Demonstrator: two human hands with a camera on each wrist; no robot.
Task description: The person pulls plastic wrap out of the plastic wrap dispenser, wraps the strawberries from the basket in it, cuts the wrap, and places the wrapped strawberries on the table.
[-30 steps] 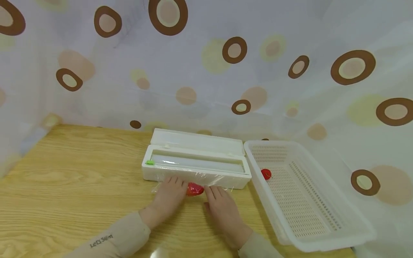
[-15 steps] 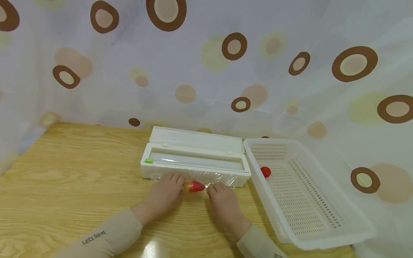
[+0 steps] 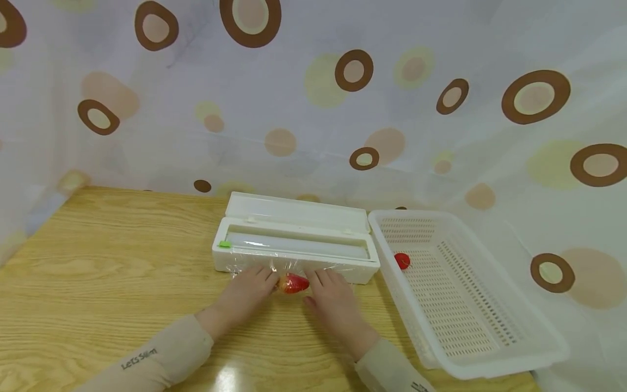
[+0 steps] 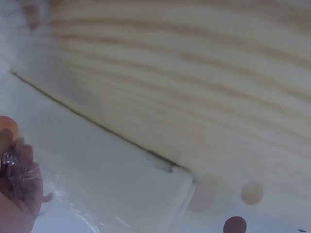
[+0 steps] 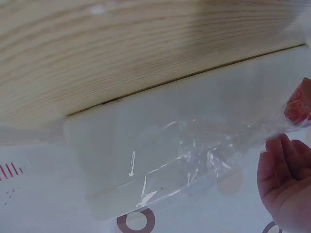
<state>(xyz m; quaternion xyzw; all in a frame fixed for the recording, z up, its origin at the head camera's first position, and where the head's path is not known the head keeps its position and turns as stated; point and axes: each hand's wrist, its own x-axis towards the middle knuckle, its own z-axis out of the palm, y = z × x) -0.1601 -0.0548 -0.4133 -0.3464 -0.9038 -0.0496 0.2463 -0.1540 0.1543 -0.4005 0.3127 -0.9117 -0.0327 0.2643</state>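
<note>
A red and yellow tapered fruit (image 3: pixel 294 283), its kind unclear, lies in clear cling film (image 5: pixel 209 155) before a white cling film box (image 3: pixel 296 267). My left hand (image 3: pixel 250 288) is at the fruit's left end. In the left wrist view, its curled fingers (image 4: pixel 26 165) grip bunched film. My right hand (image 3: pixel 335 299) is at the fruit's right tip, its fingers fairly straight and reaching toward the box. The right wrist view shows this hand (image 5: pixel 286 179) loosely bent beside the twisted film, holding nothing visible. The film stretches from the box's front.
The box's lid (image 3: pixel 296 211) stands raised at the back, and a film roll (image 3: pixel 299 245) lies inside. A green slider (image 3: pixel 225 244) sits at its left edge. On the right, a white perforated basket (image 3: pixel 465 305) holds a small red item (image 3: pixel 402 261). All stand on a wooden table (image 3: pixel 122 261).
The fruit has turned, showing more yellow. My left hand has shifted slightly left. My right fingers, bent at the film half a second ago, are now straighter and farther forward.
</note>
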